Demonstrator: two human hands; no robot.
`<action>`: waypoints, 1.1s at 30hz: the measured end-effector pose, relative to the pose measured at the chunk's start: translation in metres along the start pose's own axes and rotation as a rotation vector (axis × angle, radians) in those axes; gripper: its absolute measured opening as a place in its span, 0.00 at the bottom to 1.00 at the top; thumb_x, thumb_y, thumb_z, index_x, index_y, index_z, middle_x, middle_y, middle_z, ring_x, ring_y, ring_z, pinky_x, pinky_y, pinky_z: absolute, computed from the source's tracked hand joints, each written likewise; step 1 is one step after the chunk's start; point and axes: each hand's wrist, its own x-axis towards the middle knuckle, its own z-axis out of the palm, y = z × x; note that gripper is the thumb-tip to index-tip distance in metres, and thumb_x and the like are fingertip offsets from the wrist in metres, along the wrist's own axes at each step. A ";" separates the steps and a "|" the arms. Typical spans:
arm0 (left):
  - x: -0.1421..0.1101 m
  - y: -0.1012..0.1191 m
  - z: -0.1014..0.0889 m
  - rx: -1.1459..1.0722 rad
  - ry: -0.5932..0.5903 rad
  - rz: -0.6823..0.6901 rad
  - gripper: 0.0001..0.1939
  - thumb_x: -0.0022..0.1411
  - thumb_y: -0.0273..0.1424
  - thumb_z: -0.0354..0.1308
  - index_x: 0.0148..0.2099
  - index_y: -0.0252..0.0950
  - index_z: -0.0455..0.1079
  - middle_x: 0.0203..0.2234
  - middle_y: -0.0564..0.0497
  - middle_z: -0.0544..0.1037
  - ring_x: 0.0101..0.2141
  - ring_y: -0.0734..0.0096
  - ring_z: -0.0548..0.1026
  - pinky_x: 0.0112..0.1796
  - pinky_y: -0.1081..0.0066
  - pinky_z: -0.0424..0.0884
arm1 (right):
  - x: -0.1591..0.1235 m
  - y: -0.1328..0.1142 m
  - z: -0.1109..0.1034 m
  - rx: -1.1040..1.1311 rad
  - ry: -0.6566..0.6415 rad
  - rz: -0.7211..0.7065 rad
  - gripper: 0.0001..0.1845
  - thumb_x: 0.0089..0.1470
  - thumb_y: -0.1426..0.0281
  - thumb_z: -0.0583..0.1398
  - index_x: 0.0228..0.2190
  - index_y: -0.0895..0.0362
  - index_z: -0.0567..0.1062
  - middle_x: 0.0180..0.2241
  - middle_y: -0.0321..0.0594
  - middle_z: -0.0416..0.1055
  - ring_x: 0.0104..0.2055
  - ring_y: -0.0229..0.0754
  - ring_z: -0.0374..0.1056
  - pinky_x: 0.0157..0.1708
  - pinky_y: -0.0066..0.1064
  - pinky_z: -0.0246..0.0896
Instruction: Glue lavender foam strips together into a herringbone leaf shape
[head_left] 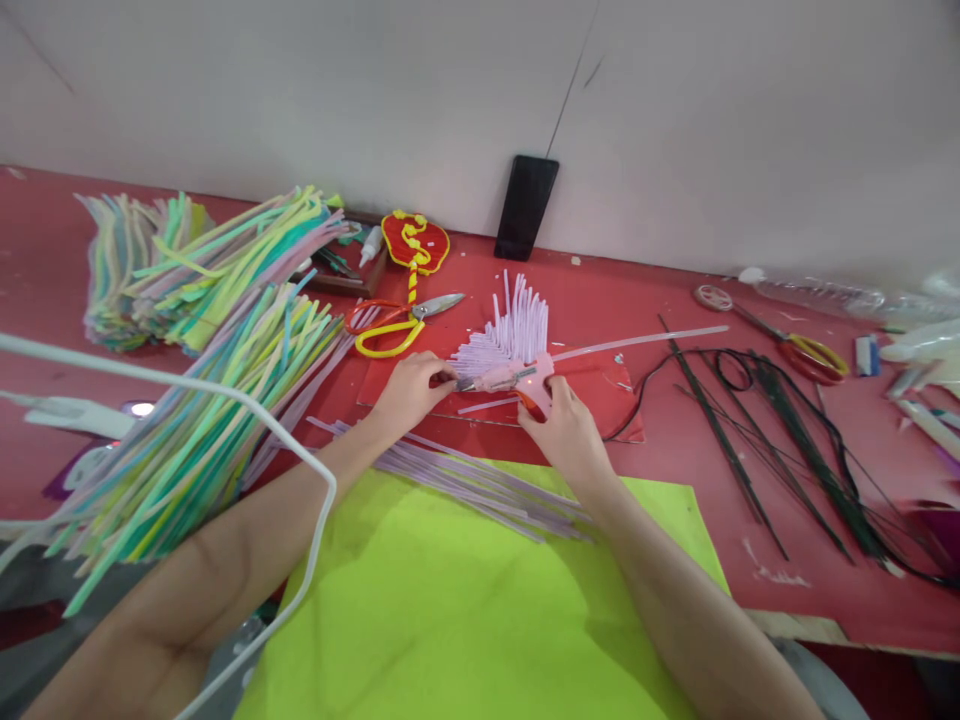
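Observation:
My right hand (564, 428) is closed round a pink hot glue gun (517, 378), whose nozzle points left. A long translucent glue stick (645, 340) runs out of its back to the right. My left hand (409, 392) pinches the base of a fan of lilac pipe cleaners (510, 330) right at the nozzle. The fan lies on a small red sheet (600, 395). Several loose lilac pipe cleaners (480, 480) lie just in front of both hands.
A lime-green sheet (450, 600) covers the near table. Heaps of pastel pipe cleaners (225, 400) fill the left. Yellow scissors (397, 325), a red ornament (415, 243), a black phone (525, 205), green wires (780, 440) and red scissors (806, 355) lie around. A white cable (247, 410) crosses my left arm.

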 end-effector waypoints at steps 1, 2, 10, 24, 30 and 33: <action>0.000 0.000 0.000 0.002 0.001 0.002 0.03 0.56 0.26 0.60 0.34 0.37 0.75 0.29 0.51 0.75 0.32 0.68 0.73 0.37 0.67 0.69 | 0.000 0.000 0.000 -0.006 -0.001 0.002 0.15 0.52 0.61 0.54 0.40 0.55 0.64 0.37 0.48 0.72 0.34 0.50 0.70 0.30 0.36 0.60; 0.000 0.000 0.000 0.002 0.001 0.005 0.03 0.56 0.26 0.60 0.34 0.37 0.74 0.29 0.51 0.75 0.32 0.68 0.73 0.37 0.67 0.69 | 0.000 0.001 0.000 -0.009 -0.002 0.002 0.15 0.52 0.61 0.54 0.40 0.55 0.64 0.37 0.47 0.72 0.34 0.50 0.70 0.30 0.37 0.61; 0.001 0.000 0.000 -0.013 0.004 0.004 0.04 0.55 0.24 0.61 0.34 0.37 0.74 0.29 0.51 0.75 0.32 0.68 0.73 0.37 0.67 0.69 | 0.000 0.001 0.000 0.008 -0.005 0.007 0.14 0.52 0.63 0.53 0.40 0.56 0.64 0.37 0.48 0.72 0.34 0.51 0.70 0.29 0.37 0.60; 0.001 0.002 -0.001 -0.023 -0.011 -0.012 0.03 0.54 0.24 0.62 0.33 0.36 0.74 0.28 0.51 0.74 0.32 0.69 0.72 0.36 0.68 0.68 | -0.001 -0.002 -0.002 -0.005 -0.029 0.010 0.14 0.52 0.63 0.53 0.40 0.56 0.64 0.37 0.49 0.72 0.34 0.51 0.70 0.28 0.36 0.59; 0.001 0.001 -0.001 -0.024 -0.010 -0.017 0.03 0.55 0.24 0.61 0.34 0.36 0.74 0.28 0.52 0.75 0.32 0.69 0.72 0.36 0.69 0.67 | -0.002 -0.003 -0.002 -0.005 -0.028 0.011 0.14 0.52 0.64 0.53 0.41 0.57 0.64 0.37 0.49 0.72 0.34 0.50 0.70 0.29 0.36 0.59; 0.001 0.001 0.000 -0.026 -0.011 -0.015 0.03 0.55 0.24 0.61 0.34 0.36 0.74 0.28 0.52 0.74 0.32 0.70 0.72 0.37 0.69 0.67 | -0.002 -0.002 -0.002 -0.002 -0.027 0.017 0.15 0.52 0.64 0.54 0.41 0.57 0.64 0.38 0.49 0.71 0.35 0.50 0.70 0.30 0.36 0.60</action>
